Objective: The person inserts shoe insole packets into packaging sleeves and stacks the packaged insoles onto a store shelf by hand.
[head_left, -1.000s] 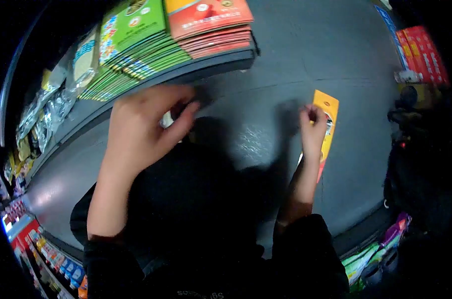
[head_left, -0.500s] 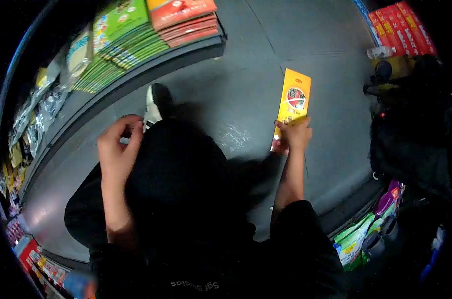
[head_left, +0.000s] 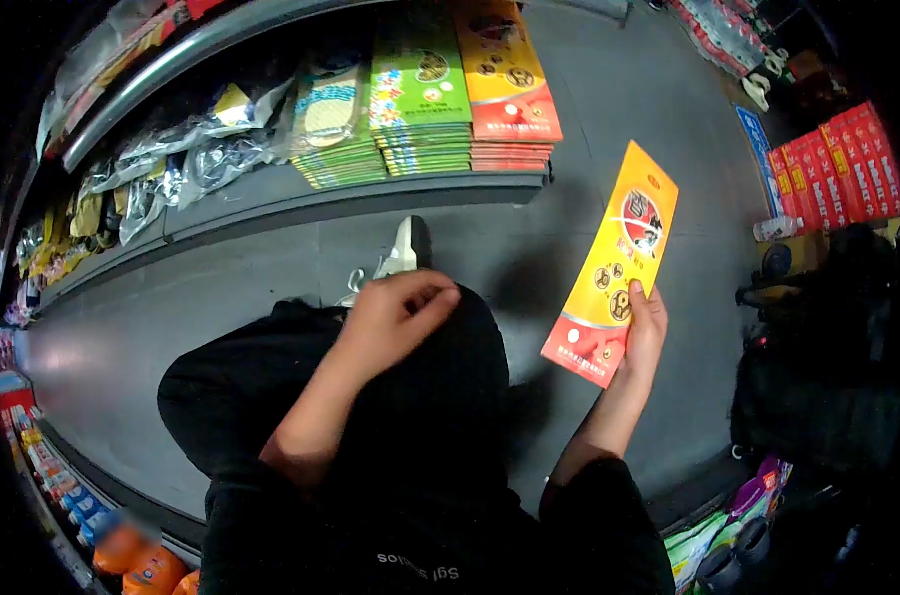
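Observation:
My right hand (head_left: 648, 332) grips a flat yellow-and-red packet (head_left: 618, 263) by its lower right edge, thumb on the printed front and fingers mostly behind it. The packet is tilted, with its red end toward me and its yellow end away. My left hand (head_left: 395, 317) rests over my bent knee, fingers curled in and thumb close to them; nothing shows in it. On the low shelf ahead lies a stack of similar orange-and-red packets (head_left: 509, 84). Beside it is a stack of green packets (head_left: 420, 84), then a clear-wrapped pale packet (head_left: 331, 109).
Plastic-wrapped goods (head_left: 212, 149) fill the shelf (head_left: 321, 208) to the left. Red boxes (head_left: 837, 174) and dark goods (head_left: 817, 337) stand at the right. Orange containers (head_left: 152, 570) sit at the lower left. A pale shoe (head_left: 400, 248) is on the grey floor (head_left: 261, 253).
The view has turned, bringing the shelf stacks nearer the middle. The packet has come up closer, its front now more fully visible. My left hand has shifted right, over the knee.

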Demonstrator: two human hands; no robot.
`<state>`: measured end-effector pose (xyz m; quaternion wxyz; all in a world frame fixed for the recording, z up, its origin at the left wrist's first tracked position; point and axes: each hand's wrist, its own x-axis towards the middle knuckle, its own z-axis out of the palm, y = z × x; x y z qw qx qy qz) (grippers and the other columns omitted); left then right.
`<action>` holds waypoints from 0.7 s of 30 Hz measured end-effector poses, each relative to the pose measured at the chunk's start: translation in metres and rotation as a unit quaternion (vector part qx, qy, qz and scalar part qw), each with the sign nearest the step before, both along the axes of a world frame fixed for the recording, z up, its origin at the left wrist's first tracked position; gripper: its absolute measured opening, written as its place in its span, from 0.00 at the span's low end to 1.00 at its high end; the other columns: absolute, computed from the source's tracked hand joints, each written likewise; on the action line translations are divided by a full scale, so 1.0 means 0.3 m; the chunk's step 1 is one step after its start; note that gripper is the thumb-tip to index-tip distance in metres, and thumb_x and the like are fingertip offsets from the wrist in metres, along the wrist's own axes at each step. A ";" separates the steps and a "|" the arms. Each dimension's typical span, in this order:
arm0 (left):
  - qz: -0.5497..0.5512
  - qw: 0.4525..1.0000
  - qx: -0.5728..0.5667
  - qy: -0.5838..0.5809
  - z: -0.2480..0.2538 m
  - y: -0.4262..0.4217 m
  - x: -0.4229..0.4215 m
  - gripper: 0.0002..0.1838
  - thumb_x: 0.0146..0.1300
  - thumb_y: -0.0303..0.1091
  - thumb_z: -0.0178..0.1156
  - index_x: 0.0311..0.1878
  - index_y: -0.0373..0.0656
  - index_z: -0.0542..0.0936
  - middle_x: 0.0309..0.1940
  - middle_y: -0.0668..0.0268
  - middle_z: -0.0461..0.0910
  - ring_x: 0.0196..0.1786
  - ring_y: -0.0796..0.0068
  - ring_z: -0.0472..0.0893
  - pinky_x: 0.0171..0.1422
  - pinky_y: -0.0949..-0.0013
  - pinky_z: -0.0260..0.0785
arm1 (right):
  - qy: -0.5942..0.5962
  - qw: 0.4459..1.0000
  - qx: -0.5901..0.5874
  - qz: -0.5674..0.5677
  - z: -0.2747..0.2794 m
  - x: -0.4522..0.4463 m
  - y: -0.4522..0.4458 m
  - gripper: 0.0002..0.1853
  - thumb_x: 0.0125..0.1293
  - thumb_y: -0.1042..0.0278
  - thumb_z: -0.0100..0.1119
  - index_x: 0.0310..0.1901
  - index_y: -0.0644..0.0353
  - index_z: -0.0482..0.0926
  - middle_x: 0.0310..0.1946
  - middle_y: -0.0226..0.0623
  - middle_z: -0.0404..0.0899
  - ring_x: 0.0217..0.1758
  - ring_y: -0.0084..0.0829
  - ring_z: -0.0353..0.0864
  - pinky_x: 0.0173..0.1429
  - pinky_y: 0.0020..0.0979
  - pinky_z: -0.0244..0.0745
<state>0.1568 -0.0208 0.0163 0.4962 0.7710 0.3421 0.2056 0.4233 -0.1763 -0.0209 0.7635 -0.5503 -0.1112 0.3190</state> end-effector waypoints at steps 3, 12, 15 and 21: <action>-0.097 0.988 -0.121 -0.018 0.056 -0.013 0.049 0.12 0.60 0.35 0.59 0.43 0.38 0.78 0.32 0.67 0.80 0.35 0.82 0.75 0.41 0.75 0.68 | -0.007 0.997 0.043 0.070 0.128 -0.083 0.119 0.14 0.64 0.73 0.53 0.48 0.70 0.70 0.42 0.43 0.79 0.39 0.27 0.80 0.43 0.26 0.77; -0.079 0.948 -0.258 -0.168 0.038 0.059 0.202 0.14 0.66 0.41 0.52 0.42 0.39 0.79 0.26 0.73 0.79 0.23 0.89 0.69 0.27 0.82 0.61 | -0.036 0.991 0.039 0.126 0.231 -0.128 0.388 0.15 0.61 0.76 0.53 0.49 0.71 0.70 0.40 0.44 0.79 0.37 0.26 0.81 0.41 0.25 0.77; -0.040 0.951 -0.250 -0.176 0.028 0.131 0.272 0.16 0.65 0.44 0.52 0.41 0.40 0.79 0.21 0.74 0.75 0.19 0.90 0.63 0.22 0.82 0.55 | -0.029 0.994 0.021 0.106 0.215 -0.116 0.409 0.18 0.61 0.75 0.52 0.52 0.72 0.68 0.33 0.42 0.79 0.29 0.25 0.80 0.32 0.23 0.76; -0.011 0.953 -0.240 -0.186 0.022 0.235 0.373 0.13 0.64 0.39 0.52 0.38 0.38 0.79 0.21 0.71 0.76 0.19 0.87 0.66 0.22 0.81 0.57 | -0.096 0.989 0.013 0.111 0.176 -0.068 0.449 0.19 0.62 0.75 0.52 0.54 0.73 0.67 0.22 0.37 0.77 0.13 0.19 0.66 0.16 0.19 0.58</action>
